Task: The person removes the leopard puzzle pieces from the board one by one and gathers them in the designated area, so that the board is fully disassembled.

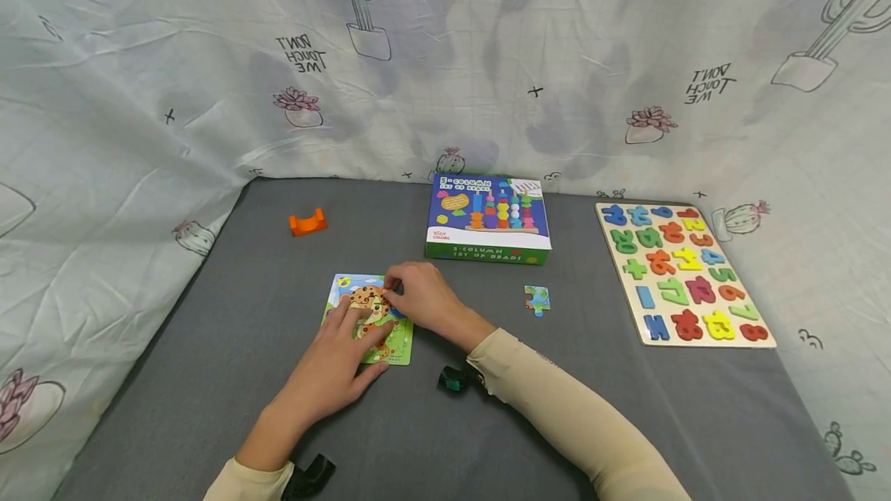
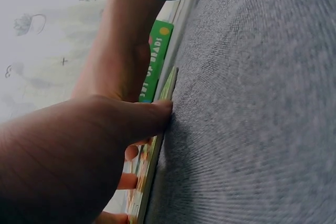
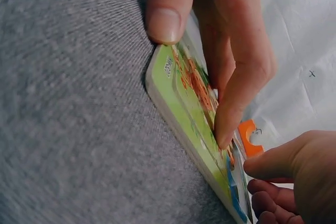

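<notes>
A small jigsaw puzzle board [image 1: 398, 352] with a green border and a spotted animal picture lies flat on the grey table. My left hand [image 1: 332, 366] rests over it with fingers spread; its thumb [image 3: 167, 22] touches the board's near corner. At the upper right of the board, my right hand [image 1: 428, 296] has its fingers curled and pinches the edge of a puzzle piece [image 3: 239, 182], which looks slightly raised. The fingers partly hide that piece. Apart from the board, to the right, lies a loose blue and green puzzle piece [image 1: 537, 300].
Behind the board stands a blue and green bead-toy box [image 1: 487, 252]. A wooden tray of colourful number shapes [image 1: 647, 335] lies at the right. An orange curved block [image 1: 308, 223] sits at the back left. Patterned cloth [image 1: 445, 60] hangs behind the table.
</notes>
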A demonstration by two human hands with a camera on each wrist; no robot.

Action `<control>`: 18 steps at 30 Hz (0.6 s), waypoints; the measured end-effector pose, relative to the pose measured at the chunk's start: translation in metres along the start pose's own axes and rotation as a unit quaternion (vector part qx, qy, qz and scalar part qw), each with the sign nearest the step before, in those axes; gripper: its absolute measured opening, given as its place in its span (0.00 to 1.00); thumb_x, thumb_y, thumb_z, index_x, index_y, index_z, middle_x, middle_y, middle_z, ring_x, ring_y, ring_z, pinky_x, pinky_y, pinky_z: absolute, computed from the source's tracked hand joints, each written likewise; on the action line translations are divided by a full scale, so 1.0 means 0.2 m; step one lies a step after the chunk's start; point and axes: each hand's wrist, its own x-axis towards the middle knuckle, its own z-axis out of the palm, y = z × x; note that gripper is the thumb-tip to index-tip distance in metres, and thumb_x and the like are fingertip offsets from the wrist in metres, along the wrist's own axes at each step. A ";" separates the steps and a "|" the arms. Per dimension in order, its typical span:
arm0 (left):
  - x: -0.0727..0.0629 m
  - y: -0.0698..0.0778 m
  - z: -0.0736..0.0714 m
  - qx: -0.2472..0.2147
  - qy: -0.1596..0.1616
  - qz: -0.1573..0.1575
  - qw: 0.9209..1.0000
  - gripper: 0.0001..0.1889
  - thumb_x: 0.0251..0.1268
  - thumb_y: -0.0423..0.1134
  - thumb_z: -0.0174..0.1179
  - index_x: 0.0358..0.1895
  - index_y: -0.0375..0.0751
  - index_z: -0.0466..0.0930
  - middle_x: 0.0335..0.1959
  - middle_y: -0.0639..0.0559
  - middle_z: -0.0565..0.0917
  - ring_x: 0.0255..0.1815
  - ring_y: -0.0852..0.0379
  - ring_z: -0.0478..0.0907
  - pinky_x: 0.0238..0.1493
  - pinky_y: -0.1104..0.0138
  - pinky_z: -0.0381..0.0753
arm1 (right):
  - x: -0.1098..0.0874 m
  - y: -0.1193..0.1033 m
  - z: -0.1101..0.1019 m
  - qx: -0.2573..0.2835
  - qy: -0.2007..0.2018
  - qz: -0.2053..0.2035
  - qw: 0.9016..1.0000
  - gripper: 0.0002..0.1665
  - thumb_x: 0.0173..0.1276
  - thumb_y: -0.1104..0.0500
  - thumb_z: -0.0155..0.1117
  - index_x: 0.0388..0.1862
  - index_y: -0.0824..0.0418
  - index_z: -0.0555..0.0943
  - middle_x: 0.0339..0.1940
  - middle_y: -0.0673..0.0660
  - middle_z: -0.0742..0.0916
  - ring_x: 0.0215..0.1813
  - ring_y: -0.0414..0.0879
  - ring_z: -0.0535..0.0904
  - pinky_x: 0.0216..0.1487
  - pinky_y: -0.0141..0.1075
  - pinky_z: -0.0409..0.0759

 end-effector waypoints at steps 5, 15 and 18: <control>0.00 0.00 0.00 -0.006 0.002 -0.001 1.000 0.31 0.68 0.50 0.78 0.72 0.49 0.84 0.66 0.35 0.76 0.81 0.22 0.58 0.75 0.31 0.65 | -0.01 0.01 0.01 0.017 0.009 0.007 1.000 0.03 0.76 0.55 0.76 0.41 0.53 0.91 0.36 0.47 0.91 0.36 0.34 0.83 0.38 0.30 0.81; 0.00 -0.01 0.01 -0.015 0.007 -0.002 1.000 0.30 0.68 0.50 0.78 0.72 0.50 0.84 0.65 0.35 0.77 0.81 0.22 0.58 0.72 0.30 0.69 | -0.01 0.01 0.01 0.018 0.028 0.021 0.999 0.10 0.76 0.55 0.77 0.50 0.57 0.91 0.36 0.47 0.91 0.35 0.35 0.84 0.37 0.31 0.82; 0.00 -0.01 0.01 -0.012 0.009 -0.003 1.000 0.30 0.68 0.50 0.78 0.71 0.50 0.84 0.65 0.35 0.77 0.81 0.22 0.58 0.71 0.30 0.69 | 0.00 0.00 0.01 0.013 0.022 0.038 0.999 0.17 0.76 0.54 0.76 0.59 0.59 0.89 0.36 0.47 0.90 0.34 0.36 0.83 0.37 0.33 0.82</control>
